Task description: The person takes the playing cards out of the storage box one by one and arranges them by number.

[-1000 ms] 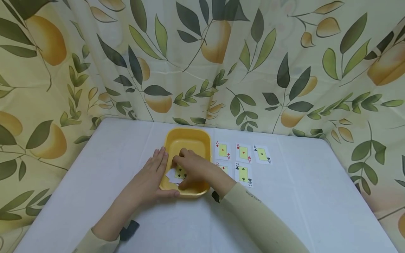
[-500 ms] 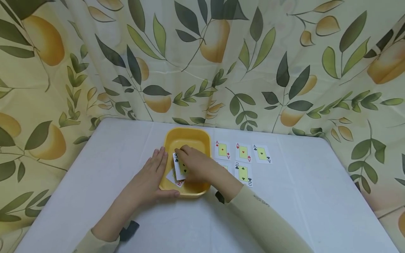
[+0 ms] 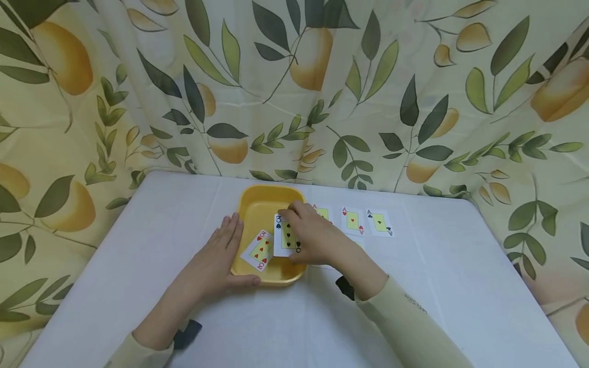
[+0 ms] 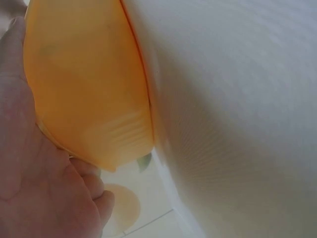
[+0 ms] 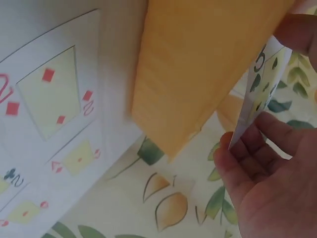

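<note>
My right hand pinches a playing card with black spades between thumb and fingers, over the right side of a yellow plastic tray. In the right wrist view, this spades card stands nearly edge-on, raised above the tray's rim. A red hearts card lies face up and slanted inside the tray. Against the tray's left side rests my left hand, fingers straight, thumb stretched along the near rim. The left wrist view shows that palm beside the tray's outer wall.
Right of the tray lie the ace of diamonds, ace of hearts and ace of clubs. A two of diamonds and a two of clubs form the nearer row, mostly hidden by my right hand in the head view.
My right hand has lifted the spades card off the hearts card and moved it rightward, toward the tray's right rim. The hearts card is now uncovered. My left hand stays in place.
</note>
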Demonstrator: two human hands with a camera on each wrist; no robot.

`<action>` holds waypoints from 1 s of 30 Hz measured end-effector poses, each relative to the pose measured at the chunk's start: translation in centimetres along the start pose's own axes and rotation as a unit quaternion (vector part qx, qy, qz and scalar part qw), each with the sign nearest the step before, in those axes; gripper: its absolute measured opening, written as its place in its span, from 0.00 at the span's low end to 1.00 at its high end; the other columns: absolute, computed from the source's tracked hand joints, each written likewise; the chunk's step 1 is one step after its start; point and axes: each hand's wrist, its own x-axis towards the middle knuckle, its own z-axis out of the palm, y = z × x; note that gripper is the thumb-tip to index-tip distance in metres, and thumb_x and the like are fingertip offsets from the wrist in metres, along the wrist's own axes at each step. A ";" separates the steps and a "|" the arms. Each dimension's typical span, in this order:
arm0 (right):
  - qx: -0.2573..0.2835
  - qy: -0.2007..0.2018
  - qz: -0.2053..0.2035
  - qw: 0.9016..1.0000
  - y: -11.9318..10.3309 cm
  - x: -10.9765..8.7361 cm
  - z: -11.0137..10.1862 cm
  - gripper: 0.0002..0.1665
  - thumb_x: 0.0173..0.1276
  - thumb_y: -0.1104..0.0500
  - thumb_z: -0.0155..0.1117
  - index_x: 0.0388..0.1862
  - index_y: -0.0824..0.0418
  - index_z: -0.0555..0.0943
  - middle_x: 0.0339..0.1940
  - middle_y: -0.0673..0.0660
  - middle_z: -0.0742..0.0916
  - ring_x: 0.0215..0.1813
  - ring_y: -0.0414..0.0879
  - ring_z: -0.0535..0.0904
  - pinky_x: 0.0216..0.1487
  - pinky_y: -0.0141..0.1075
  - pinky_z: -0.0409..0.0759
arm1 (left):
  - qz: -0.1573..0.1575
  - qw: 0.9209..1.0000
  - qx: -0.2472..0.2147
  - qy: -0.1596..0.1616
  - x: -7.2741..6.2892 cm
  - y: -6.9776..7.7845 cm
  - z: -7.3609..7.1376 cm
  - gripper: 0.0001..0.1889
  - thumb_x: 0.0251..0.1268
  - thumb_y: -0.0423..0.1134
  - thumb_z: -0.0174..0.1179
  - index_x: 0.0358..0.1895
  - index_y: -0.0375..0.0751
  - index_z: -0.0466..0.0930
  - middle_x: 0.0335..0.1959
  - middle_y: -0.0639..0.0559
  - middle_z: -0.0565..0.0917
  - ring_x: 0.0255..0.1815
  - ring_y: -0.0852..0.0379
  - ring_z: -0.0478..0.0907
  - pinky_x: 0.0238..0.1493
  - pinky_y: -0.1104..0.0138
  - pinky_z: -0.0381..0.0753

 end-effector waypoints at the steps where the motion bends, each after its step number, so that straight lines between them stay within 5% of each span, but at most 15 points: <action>1: 0.000 0.000 0.003 1.000 0.1 -0.3 -0.2 0.56 0.44 0.48 0.83 0.73 0.55 0.68 0.60 0.49 0.71 0.58 0.42 0.66 0.61 0.32 0.76 | -0.001 1.000 0.001 0.000 0.0 0.0 0.0 0.69 0.47 0.82 0.56 0.81 0.36 0.38 0.83 0.44 0.37 0.83 0.46 0.33 0.80 0.51 0.47; 12: 0.028 0.028 -0.004 0.999 0.8 -2.7 -1.9 0.56 0.45 0.49 0.81 0.74 0.56 0.67 0.65 0.53 0.71 0.63 0.45 0.67 0.65 0.37 0.77 | -0.011 1.000 -0.003 -0.006 -0.1 0.0 0.0 0.69 0.46 0.83 0.56 0.81 0.37 0.38 0.83 0.45 0.35 0.83 0.48 0.31 0.80 0.51 0.46; 30: 0.000 0.017 0.064 0.998 3.0 -7.0 -1.5 0.57 0.44 0.49 0.82 0.74 0.58 0.68 0.64 0.54 0.72 0.62 0.48 0.69 0.63 0.42 0.79 | -0.002 1.000 -0.001 -0.006 0.0 0.1 0.0 0.70 0.46 0.83 0.55 0.80 0.36 0.38 0.83 0.44 0.36 0.83 0.47 0.32 0.81 0.51 0.46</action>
